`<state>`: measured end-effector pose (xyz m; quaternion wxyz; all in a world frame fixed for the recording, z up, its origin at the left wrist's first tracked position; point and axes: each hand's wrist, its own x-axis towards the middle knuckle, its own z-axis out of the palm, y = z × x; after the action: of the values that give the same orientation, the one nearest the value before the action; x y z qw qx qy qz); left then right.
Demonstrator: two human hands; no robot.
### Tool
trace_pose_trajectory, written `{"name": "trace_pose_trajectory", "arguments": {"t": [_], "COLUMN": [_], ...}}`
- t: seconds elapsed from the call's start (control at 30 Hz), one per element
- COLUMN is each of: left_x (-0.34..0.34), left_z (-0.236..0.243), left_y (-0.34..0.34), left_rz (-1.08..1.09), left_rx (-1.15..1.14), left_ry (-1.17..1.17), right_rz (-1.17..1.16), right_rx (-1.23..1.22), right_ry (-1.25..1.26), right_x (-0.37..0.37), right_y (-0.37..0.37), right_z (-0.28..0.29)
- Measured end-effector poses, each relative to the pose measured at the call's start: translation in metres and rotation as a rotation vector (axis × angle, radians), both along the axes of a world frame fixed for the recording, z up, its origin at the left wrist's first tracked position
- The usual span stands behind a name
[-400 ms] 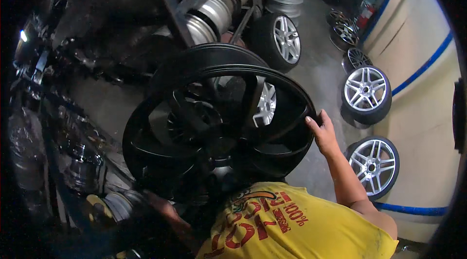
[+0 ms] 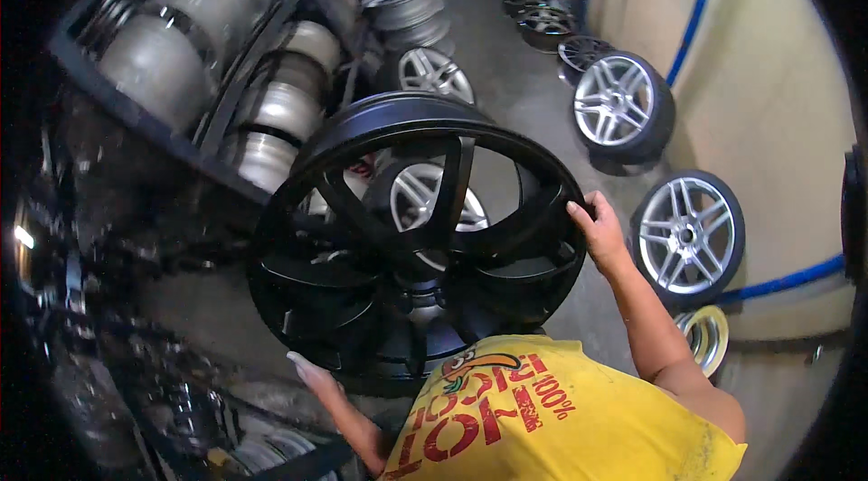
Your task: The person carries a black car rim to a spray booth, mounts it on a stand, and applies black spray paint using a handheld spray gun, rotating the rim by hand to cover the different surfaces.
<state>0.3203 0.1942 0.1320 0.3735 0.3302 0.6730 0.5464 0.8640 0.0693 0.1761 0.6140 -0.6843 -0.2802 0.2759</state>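
A large black wheel rim [image 2: 393, 269] with broad spokes and no tyre is held up in front of my body, tilted so that its open spoke gaps show the floor and other wheels behind. My right hand [image 2: 600, 230] grips its right edge, with the thumb on the face and the other fingers partly hidden behind. Low on the left side, my left hand [image 2: 316, 378] is closed against the lower edge. Most of its fingers are out of sight behind the rim.
On the left stands a dark metal rack [image 2: 206, 142] filled with silver rims. Wheels with tyres lean along the wall at right, the nearest being a silver-spoked wheel [image 2: 687, 235]. More silver wheels [image 2: 436, 74] stand ahead, beside a stack of rims [image 2: 407, 13].
My view has turned left, so the rack shows more fully and the right-hand wheels have shifted. The black rim stays in both hands, and my left hand is now plainer to see.
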Motion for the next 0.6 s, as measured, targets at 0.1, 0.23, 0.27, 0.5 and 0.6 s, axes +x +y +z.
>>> {"name": "trace_pose_trajectory", "arguments": {"t": [0.1, 0.23, 0.27, 0.5, 0.6], "left_x": [0.048, 0.070, 0.096, 0.223, 0.279], "left_z": [0.012, -0.027, -0.029, -0.046, -0.072], "left_y": [0.025, 0.085, 0.096, 0.154, 0.183], "left_rz": [-0.121, -0.361, -0.464, -0.930, -1.084], "left_rx": [-0.030, -0.131, -0.136, -0.007, 0.073], "left_ry": [0.049, 0.146, 0.088, 0.077, 0.276], "right_rz": [-0.144, -0.341, -0.409, -0.730, -0.879], "right_rx": [-0.039, -0.136, -0.148, -0.287, -0.322], "right_ry": [-0.047, -0.092, -0.137, -0.223, -0.232], "right_x": [0.024, 0.031, 0.033, 0.017, 0.002], "right_y": [-0.046, -0.110, -0.127, -0.181, -0.210], "right_z": [0.001, -0.013, -0.019, -0.018, -0.040]}}
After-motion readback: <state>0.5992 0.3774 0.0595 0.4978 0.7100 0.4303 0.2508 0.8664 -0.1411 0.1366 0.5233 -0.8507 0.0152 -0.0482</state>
